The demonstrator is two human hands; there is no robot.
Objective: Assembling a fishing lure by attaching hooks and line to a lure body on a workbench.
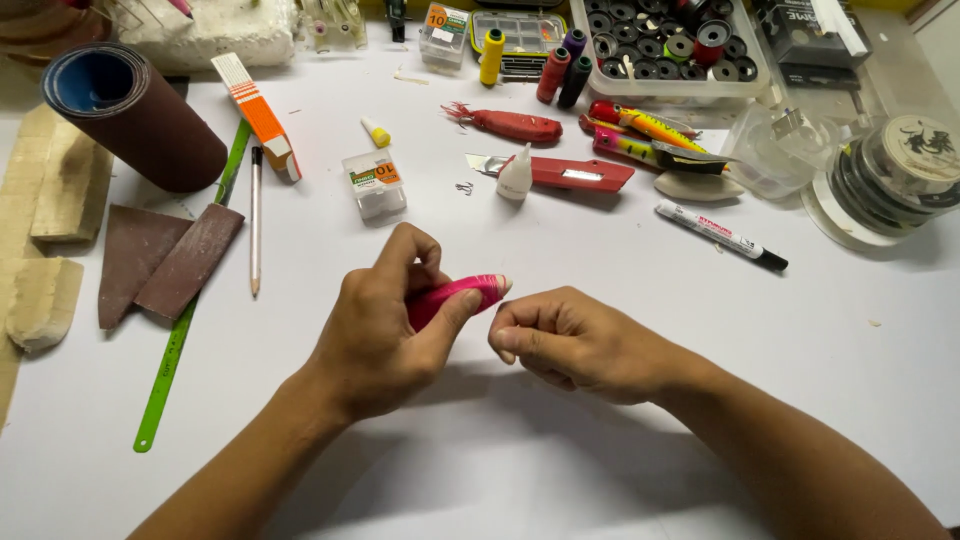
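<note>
Head view, centre of the frame: the left hand [385, 335] is wrapped around a pink lure body [455, 297], thumb laid along its lower side and fingers curled over the top, so the piece is clamped with its pale tip poking out toward the right. The right hand [570, 345] sits just beside that tip, its thumb and forefinger pinched together as if on something very small (whether a hook, an eyelet or thread is between them, I cannot tell). The two hands are near each other, the right one not clearly touching the body.

As for progress, judged from how things lie: the pink body looks shaped and coloured already, yet no hooks or fittings show on it, so fitting-out seems not yet done. Finished-looking painted lures [645, 128] lie in the upper right of the frame beside a red utility knife [580, 174], with a small white glue bottle [515, 175] standing just left of it. A loose tiny hook [463, 187] lies on the white table [480, 460] above the hands. Toward the upper left are a sandpaper roll [135, 115], cut sandpaper pieces [165, 260], a pencil [255, 220] and a green saw blade [185, 330], all untouched, well apart from both hands.
</note>
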